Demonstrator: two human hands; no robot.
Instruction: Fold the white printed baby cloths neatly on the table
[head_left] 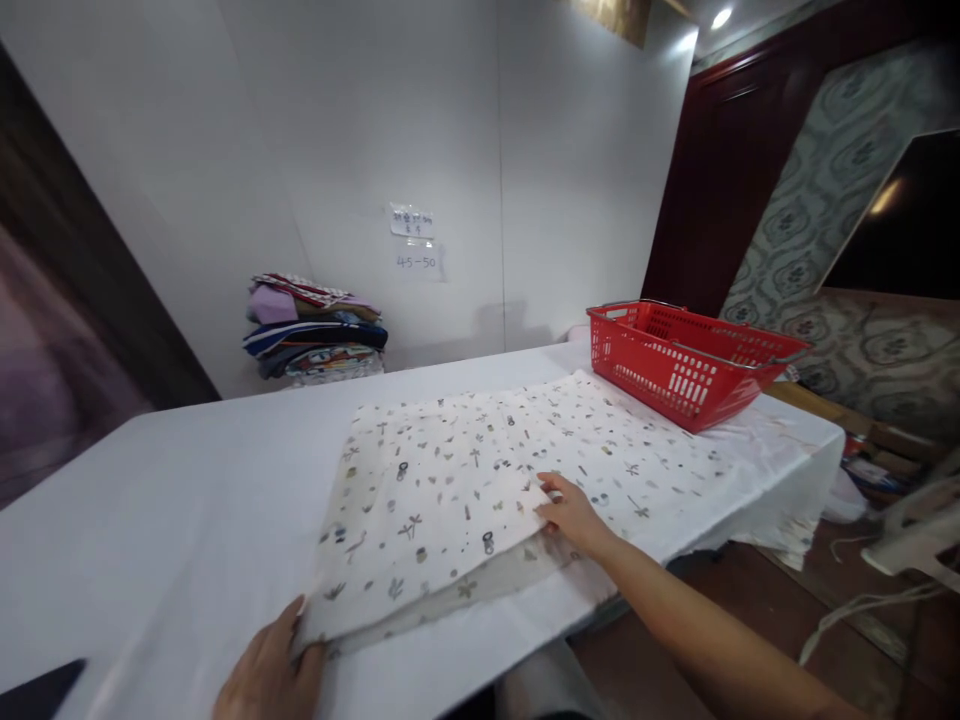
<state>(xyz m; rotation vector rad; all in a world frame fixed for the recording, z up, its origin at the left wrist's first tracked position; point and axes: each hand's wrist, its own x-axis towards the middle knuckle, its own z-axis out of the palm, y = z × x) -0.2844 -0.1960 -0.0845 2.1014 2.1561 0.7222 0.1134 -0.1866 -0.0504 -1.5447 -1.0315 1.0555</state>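
A white cloth [450,470] printed with small plants and other motifs lies spread on the table, its left part doubled over. At the near left corner, my left hand [271,668] pinches the layers between thumb and fingers. My right hand [571,515] grips the near edge of the upper layer around its middle, lifting it slightly. A paler underside of the lower layer shows below that edge. The cloth's right part runs out flat toward the red basket.
A red plastic basket [652,365] with metal handles stands at the table's back right. Folded clothes [315,330] are stacked at the back left by the white wall. A dark flat object [45,690] lies at the near left. The white-covered table [187,500] ends close in front.
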